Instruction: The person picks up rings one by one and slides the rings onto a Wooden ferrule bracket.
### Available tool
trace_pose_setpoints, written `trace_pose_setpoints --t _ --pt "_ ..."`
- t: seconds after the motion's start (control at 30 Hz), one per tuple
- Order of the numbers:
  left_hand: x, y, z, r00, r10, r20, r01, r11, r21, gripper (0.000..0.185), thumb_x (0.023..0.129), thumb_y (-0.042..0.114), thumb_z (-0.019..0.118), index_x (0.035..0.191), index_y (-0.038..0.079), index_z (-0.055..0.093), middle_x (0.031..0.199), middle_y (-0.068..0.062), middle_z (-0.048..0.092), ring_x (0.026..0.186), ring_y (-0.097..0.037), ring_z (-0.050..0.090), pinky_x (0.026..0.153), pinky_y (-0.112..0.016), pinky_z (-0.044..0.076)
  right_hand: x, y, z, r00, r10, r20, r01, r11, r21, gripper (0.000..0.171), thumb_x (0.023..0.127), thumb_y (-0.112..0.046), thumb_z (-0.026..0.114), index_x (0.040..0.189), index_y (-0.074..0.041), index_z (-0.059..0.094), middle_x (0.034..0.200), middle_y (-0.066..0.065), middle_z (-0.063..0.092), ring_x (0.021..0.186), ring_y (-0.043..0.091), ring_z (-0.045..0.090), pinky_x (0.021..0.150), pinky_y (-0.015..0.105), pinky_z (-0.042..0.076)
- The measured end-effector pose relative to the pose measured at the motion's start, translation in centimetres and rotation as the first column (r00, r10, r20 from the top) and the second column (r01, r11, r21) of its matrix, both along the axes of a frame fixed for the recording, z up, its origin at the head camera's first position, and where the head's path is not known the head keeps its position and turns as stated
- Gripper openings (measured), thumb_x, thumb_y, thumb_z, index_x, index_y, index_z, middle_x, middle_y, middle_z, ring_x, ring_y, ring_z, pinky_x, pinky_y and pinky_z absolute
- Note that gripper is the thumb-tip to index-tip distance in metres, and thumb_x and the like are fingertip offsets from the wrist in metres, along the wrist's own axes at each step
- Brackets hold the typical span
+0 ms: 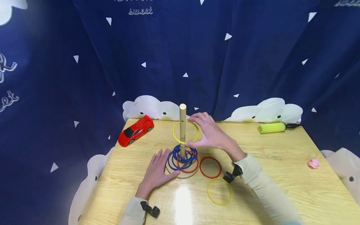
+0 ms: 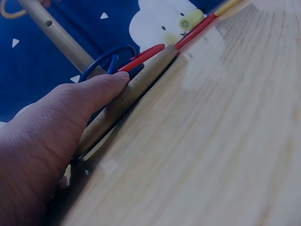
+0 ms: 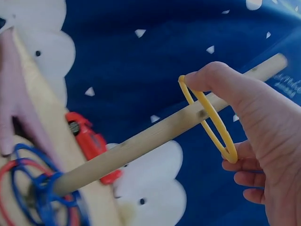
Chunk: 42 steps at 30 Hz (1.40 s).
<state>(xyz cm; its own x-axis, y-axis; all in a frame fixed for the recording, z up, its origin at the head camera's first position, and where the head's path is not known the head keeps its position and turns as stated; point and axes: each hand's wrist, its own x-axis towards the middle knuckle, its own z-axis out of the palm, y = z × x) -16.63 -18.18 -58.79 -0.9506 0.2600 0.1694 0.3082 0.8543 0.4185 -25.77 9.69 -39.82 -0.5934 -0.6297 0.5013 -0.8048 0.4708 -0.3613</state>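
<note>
A wooden peg (image 1: pixel 182 128) stands upright on a round wooden base (image 1: pixel 183 173) on the table, with several blue rings (image 1: pixel 180 156) and a red ring (image 1: pixel 193 167) stacked around its foot. My right hand (image 1: pixel 209 132) pinches a yellow ring (image 1: pixel 185 132) that circles the peg halfway down its length; the right wrist view shows the yellow ring (image 3: pixel 207 117) held between fingertip and thumb around the peg (image 3: pixel 164 129). My left hand (image 1: pixel 157 170) lies flat on the table with its straight fingers (image 2: pixel 94 94) pressing the edge of the base (image 2: pixel 136 89).
A loose red ring (image 1: pixel 210 167) and a yellow ring (image 1: pixel 219 191) lie on the table (image 1: pixel 281 181) right of the base. A red toy car (image 1: pixel 136 130) sits at the back left, a green cylinder (image 1: pixel 271 127) at the back right, a small pink object (image 1: pixel 313 163) near the right edge.
</note>
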Motion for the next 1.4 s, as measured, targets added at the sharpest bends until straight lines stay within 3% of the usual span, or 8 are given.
trace_pose_setpoints --t 0.3,0.5,0.97,1.23,1.4 --pt "0.0 0.0 -0.1 0.999 -0.004 -0.035 0.004 1.0 0.005 0.113 0.086 0.085 0.055 0.167 0.012 0.028 0.172 -0.005 0.029 0.16 -0.033 0.019 0.129 -0.053 0.016 0.2 0.3 -6.1 0.996 -0.056 0.075 0.051 0.996 0.068 0.09 0.069 -0.064 0.085 0.133 -0.003 0.066 0.133 0.011 0.061 0.125 0.031 0.049 0.104 0.053 0.042" --pt "-0.1 0.0 -0.3 1.0 0.005 0.016 -0.005 1.0 0.0 0.114 0.085 0.088 0.051 0.168 0.016 0.022 0.174 0.0 0.023 0.162 -0.027 0.012 0.131 -0.047 0.009 0.0 0.4 -8.9 0.992 -0.082 0.1 0.072 0.992 0.105 0.091 0.068 -0.067 0.084 0.132 -0.004 0.067 0.132 0.01 0.062 0.122 0.029 0.05 0.103 0.049 0.043" --pt "0.0 0.0 -0.3 1.0 0.007 -0.019 -0.006 1.0 0.006 0.113 0.086 0.086 0.054 0.167 0.014 0.025 0.172 -0.001 0.027 0.161 -0.028 0.016 0.13 -0.049 0.013 1.0 -0.4 -12.4 0.989 -0.093 0.115 0.077 0.988 0.133 0.099 0.071 -0.075 0.08 0.139 -0.005 0.062 0.137 0.009 0.06 0.123 0.026 0.05 0.1 0.048 0.046" --pt "-0.1 0.2 -0.2 0.999 0.0 -0.035 0.001 1.0 0.011 0.113 0.086 0.086 0.054 0.166 0.011 0.028 0.171 -0.005 0.03 0.16 -0.032 0.019 0.13 -0.052 0.016 0.1 1.7 -13.9 0.975 -0.165 0.151 0.165 0.986 0.015 0.089 0.077 -0.058 0.083 0.142 -0.003 0.06 0.14 0.013 0.058 0.125 0.032 0.049 0.104 0.054 0.044" --pt "0.0 0.1 0.0 1.0 0.0 -0.027 0.0 1.0 0.004 0.113 0.085 0.085 0.055 0.167 0.011 0.027 0.172 -0.004 0.028 0.16 -0.032 0.018 0.13 -0.052 0.015 -0.4 3.7 -14.9 0.962 -0.226 0.152 0.229 0.973 -0.005 0.085 0.076 -0.053 0.085 0.14 -0.003 0.061 0.137 0.014 0.059 0.125 0.034 0.051 0.104 0.056 0.044"
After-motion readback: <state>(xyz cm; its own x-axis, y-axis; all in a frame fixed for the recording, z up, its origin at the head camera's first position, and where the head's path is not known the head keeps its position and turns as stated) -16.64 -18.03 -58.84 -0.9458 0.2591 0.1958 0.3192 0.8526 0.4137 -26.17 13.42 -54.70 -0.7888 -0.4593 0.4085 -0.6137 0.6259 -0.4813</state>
